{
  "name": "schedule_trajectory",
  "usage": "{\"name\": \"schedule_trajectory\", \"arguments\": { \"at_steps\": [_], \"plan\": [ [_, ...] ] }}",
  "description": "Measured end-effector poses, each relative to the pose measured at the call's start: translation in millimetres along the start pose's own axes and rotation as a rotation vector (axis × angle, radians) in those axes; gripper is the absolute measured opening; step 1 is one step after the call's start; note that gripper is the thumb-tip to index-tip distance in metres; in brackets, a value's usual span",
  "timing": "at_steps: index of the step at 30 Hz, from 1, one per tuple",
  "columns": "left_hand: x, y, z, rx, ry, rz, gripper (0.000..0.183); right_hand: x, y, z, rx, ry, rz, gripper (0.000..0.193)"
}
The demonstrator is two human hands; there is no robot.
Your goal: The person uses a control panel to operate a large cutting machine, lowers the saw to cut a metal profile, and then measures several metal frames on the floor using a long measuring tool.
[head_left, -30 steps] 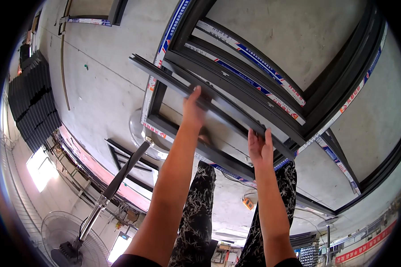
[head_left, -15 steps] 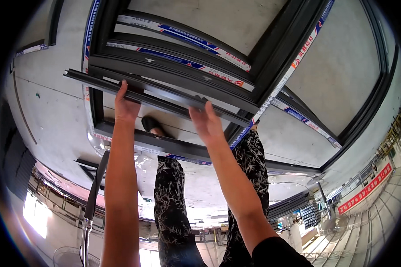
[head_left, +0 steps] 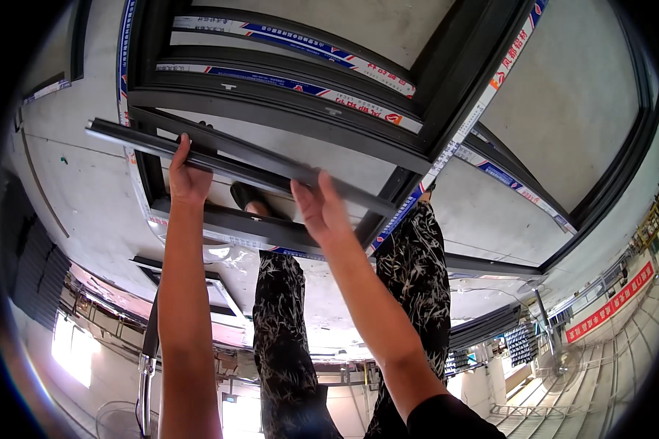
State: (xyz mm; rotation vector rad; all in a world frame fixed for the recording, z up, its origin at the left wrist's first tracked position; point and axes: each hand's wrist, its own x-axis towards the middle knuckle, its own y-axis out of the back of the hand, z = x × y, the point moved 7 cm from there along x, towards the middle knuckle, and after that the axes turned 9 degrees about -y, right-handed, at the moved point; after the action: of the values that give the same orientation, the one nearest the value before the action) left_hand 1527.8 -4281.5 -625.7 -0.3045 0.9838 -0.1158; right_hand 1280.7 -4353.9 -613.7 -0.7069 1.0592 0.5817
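Left hand [head_left: 190, 179], between 9 and 10 o'clock of centre: thumb and fingers wrapped around a dark bar [head_left: 234, 167], which slants toward 4 o'clock across the lower opening of a dark frame [head_left: 271, 117]; its 10 o'clock end overhangs the frame's left side. A parallel dark strip [head_left: 271, 155] runs close by; whether it belongs to the same piece cannot be determined. Right hand [head_left: 318, 208], near centre: digits apart but blurred; whether it grips the bar, I cannot tell. Compared with one second ago, frame, bar and both hands sit further toward 9 o'clock and the overhang remains; judged mainly a turn of the head, with the bar assessed as handheld and unseated. Surroundings, left to right: stacked dark profiles [head_left: 33, 274] between 8 and 9 o'clock; a chrome pole [head_left: 146, 384] between 7 and 8; a dark shoe [head_left: 249, 201] visible through the opening, an obstruction beneath the bar; patterned trousers [head_left: 278, 322] close against the frame's 6 o'clock edge, limiting access there; a red banner [head_left: 609, 304] between 3 and 4 o'clock
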Motion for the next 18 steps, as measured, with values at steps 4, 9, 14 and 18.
{"name": "schedule_trajectory", "arguments": {
  "at_steps": [4, 9, 14, 18],
  "plan": [
    [7, -13, 2, -0.037, 0.035, -0.028, 0.027, -4, -45, -31, -0.148, 0.097, -0.068, 0.032],
    [20, -14, -9, -0.153, 0.047, -0.042, 0.027, 10, -49, -45, -0.189, 0.042, -0.07, 0.037],
    [23, -14, -15, -0.17, 0.045, 0.003, 0.029, 12, -46, -52, -0.238, -0.007, -0.106, 0.038],
    [21, -16, -15, -0.208, 0.035, -0.01, 0.03, 5, -41, -65, -0.244, -0.009, -0.156, 0.039]
  ]
}}
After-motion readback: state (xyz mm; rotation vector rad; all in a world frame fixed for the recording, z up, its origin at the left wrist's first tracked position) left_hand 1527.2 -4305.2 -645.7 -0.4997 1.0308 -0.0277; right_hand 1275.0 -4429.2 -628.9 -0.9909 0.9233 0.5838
